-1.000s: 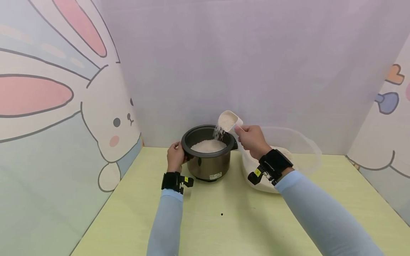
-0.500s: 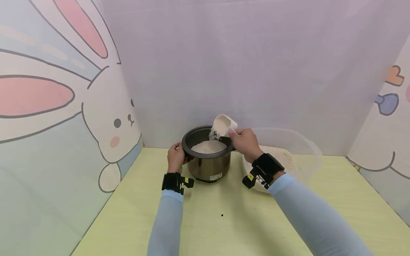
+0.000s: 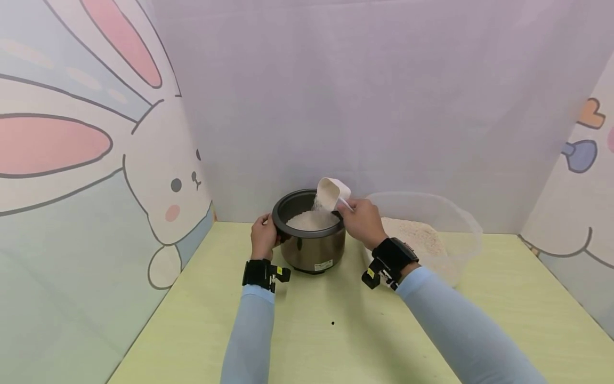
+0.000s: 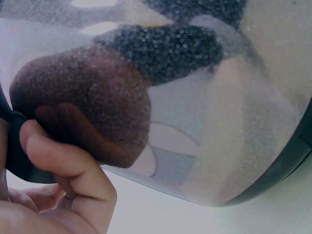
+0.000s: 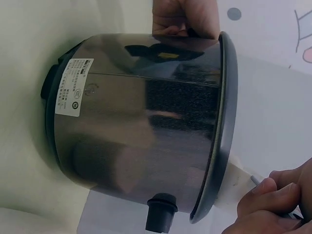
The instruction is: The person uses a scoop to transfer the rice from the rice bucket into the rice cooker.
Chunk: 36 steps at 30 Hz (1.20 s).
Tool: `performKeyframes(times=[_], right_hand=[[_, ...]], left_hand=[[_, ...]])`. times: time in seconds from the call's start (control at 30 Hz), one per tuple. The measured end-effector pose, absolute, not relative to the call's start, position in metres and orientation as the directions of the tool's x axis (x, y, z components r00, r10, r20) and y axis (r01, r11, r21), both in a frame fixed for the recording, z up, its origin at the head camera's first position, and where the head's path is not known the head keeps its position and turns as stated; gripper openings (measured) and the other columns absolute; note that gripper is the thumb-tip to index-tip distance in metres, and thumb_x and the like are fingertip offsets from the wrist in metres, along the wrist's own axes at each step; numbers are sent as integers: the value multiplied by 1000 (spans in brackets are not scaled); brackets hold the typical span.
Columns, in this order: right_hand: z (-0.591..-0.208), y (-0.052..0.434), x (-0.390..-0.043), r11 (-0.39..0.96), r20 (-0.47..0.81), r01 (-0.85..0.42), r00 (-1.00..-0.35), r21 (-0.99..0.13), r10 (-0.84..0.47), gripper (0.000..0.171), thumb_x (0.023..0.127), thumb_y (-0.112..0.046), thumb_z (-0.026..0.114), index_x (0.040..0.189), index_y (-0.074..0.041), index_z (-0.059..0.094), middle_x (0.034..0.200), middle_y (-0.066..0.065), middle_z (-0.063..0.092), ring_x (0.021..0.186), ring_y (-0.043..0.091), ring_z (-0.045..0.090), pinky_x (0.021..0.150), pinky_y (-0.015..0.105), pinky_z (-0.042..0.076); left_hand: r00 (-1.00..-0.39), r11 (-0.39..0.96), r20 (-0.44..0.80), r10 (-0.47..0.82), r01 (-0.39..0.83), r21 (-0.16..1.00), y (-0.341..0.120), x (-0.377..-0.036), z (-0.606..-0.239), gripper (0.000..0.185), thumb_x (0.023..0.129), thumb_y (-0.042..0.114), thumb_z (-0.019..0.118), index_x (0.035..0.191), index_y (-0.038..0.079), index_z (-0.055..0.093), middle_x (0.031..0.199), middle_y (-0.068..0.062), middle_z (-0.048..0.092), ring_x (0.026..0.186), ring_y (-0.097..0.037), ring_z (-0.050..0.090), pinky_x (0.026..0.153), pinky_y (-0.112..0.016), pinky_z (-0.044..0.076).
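Observation:
A steel rice cooker pot [image 3: 312, 246] with a dark rim stands at the back of the yellow-green table [image 3: 336, 330], part full of white rice [image 3: 312, 220]. My left hand [image 3: 264, 234] grips the pot's left handle; its fingers [image 4: 68, 165] curl round the black handle against the shiny wall [image 4: 195, 122]. My right hand [image 3: 361, 220] holds a white scoop [image 3: 331, 193] by its handle, tipped over the pot's right rim, with rice falling from it. The right wrist view shows the pot's side [image 5: 146, 126] and my right fingers [image 5: 273, 200] on the scoop.
A clear plastic bowl [image 3: 460, 224] holding rice stands just right of the pot. Cartoon rabbit panels wall in the left and right, a plain lilac panel the back. A small dark speck [image 3: 333, 322] lies on the table in front.
My right hand has lowered and moved left with the scoop, tipping it further over the pot as rice pours out. The left hand has stayed on the handle.

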State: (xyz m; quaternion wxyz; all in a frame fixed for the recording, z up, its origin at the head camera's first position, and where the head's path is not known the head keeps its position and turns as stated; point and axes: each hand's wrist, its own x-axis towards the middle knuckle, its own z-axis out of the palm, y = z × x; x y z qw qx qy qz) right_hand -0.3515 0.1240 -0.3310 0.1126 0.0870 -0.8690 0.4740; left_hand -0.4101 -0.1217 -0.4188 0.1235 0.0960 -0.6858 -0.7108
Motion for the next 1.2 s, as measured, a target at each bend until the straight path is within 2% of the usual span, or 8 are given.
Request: performKeyframes(times=[0.3, 0.43, 0.73, 0.9, 1.07, 1.2], right_hand=[[-335, 124, -350, 656, 377, -349, -920, -669, -106, 28, 106, -21, 57, 93, 1, 70, 62, 1, 46, 51, 16, 43, 52, 30, 35], [-338, 125, -351, 680, 395, -366, -911, -635, -120, 27, 106, -20, 57, 96, 2, 70, 63, 2, 48, 52, 16, 44, 52, 31, 36], [-346, 128, -353, 750, 487, -431, -857, -502, -166, 22, 105, -18, 58, 89, -4, 63, 65, 6, 51, 52, 20, 46, 53, 33, 37], [-349, 130, -353, 783, 503, -438, -844, -442, -188, 17, 105, -18, 58, 101, -3, 65, 71, 10, 58, 55, 23, 50, 55, 37, 40], [-349, 130, -353, 812, 504, -423, -843, -402, -190, 23, 106, -21, 58, 115, -2, 66, 83, 17, 67, 61, 27, 57, 57, 42, 46], [-350, 130, -353, 833, 513, -418, -836, -362, -197, 24, 105, -21, 59, 118, -3, 66, 85, 18, 69, 63, 29, 60, 56, 44, 48]], left_hand=[[-952, -23, 38, -305, 47, 999, -121, -409, -418, 43, 106, 37, 55, 134, 4, 62, 81, -4, 55, 50, -8, 53, 46, -20, 49], [-951, -25, 39, -306, 49, 998, -119, -408, -416, 42, 106, 36, 55, 134, 5, 62, 81, -4, 55, 49, -8, 53, 46, -20, 49], [-951, -20, 46, -307, 55, 998, -119, -408, -417, 43, 106, 37, 56, 133, 5, 63, 83, -4, 55, 50, -8, 53, 46, -20, 50], [-950, -16, 54, -307, 62, 998, -120, -409, -418, 44, 106, 38, 56, 135, 5, 62, 86, -5, 56, 50, -8, 54, 47, -21, 50], [-950, -19, 49, -309, 58, 998, -121, -408, -418, 45, 105, 39, 56, 135, 6, 62, 89, -6, 57, 51, -9, 55, 48, -21, 51], [-951, -23, 47, -307, 57, 998, -120, -408, -418, 44, 105, 39, 56, 134, 7, 62, 89, -6, 56, 51, -8, 54, 48, -21, 51]])
